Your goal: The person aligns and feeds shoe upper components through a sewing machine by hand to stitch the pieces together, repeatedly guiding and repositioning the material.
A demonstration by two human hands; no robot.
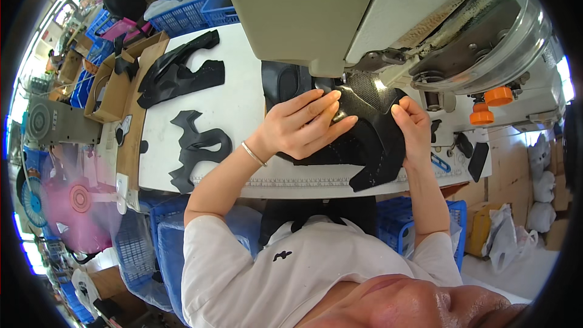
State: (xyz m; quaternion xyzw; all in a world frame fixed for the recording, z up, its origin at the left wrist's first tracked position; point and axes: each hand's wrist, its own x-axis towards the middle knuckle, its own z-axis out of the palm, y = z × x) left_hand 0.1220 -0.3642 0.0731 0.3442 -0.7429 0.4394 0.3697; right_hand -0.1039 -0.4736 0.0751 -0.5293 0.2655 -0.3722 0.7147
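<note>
A black shoe-upper piece (382,161), with a curved cut-out and a mesh patch, lies under the head of a pale sewing machine (291,12). My left hand (300,124) rests on its left part, fingers stretched to the right and slightly apart, near the needle area. At the right edge of the piece, my right hand (412,127) pinches the material between thumb and fingers. The machine head and my left hand hide part of the piece. Another black part (282,82) lies just behind my left hand.
Black upper pieces (182,73) and a dark grey curved cut piece (197,149) lie left on the white table (243,121). A blue cutter (440,163) sits at right. Blue crates (188,12), a cardboard box (115,85) and a pink fan (79,199) surround the table. A person sits far left.
</note>
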